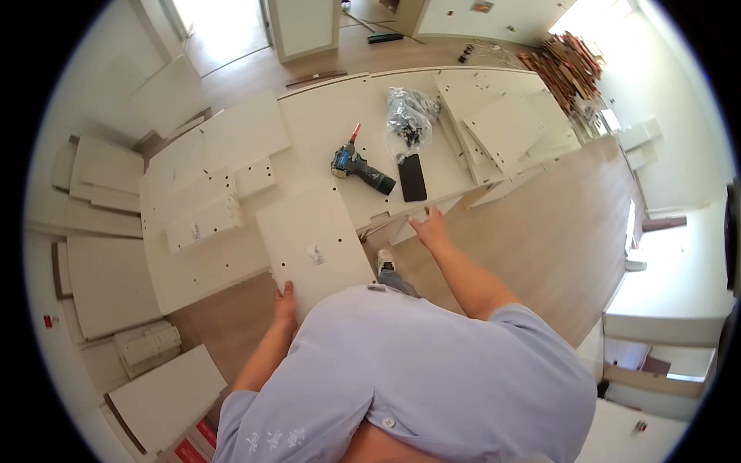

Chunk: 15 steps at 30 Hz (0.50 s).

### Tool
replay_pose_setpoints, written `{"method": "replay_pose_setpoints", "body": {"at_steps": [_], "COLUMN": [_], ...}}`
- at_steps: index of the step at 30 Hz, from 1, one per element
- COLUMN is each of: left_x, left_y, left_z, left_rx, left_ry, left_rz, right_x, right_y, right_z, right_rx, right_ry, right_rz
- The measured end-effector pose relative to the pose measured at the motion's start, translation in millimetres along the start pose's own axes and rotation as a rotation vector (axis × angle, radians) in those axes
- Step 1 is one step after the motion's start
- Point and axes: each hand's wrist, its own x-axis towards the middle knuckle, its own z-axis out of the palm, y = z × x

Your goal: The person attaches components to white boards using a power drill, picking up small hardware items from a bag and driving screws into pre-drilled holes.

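A white panel (305, 239) with dark holes and a small label lies at an angle, its near end against my body. My left hand (285, 305) grips its left edge, thumb up along the side, the other fingers mostly hidden. My right hand (429, 228) is off the work surface's near edge, thumb and fingers apart with nothing visible between them. Close beyond it lies a dark flat rectangular phone-like object (412, 178). A cordless drill (360, 168) with a red-tipped bit rests left of that. Behind them sits a clear plastic bag (411, 116) of small dark parts.
Smaller white boards (202, 220) lie on the left of the large white work surface (312, 116). Stacked panels (505, 127) occupy its right end. More boards (112, 278) lean at the left wall. A pile of wooden strips (567, 69) lies at the far right.
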Motion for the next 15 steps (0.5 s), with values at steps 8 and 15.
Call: {"method": "replay_pose_setpoints", "body": {"at_steps": [8, 15], "left_x": [-20, -36], "left_y": [-3, -9], "left_z": [9, 50], "left_rx": [0.364, 0.319], "left_ry": [0.38, 0.477], "left_rz": [-0.013, 0.049], "right_x": [102, 166], "right_y": [-14, 24], "right_z": [26, -49], "right_rx": [-0.094, -0.286], "right_ry": [-0.212, -0.304], "right_rz": [0.008, -0.066]}}
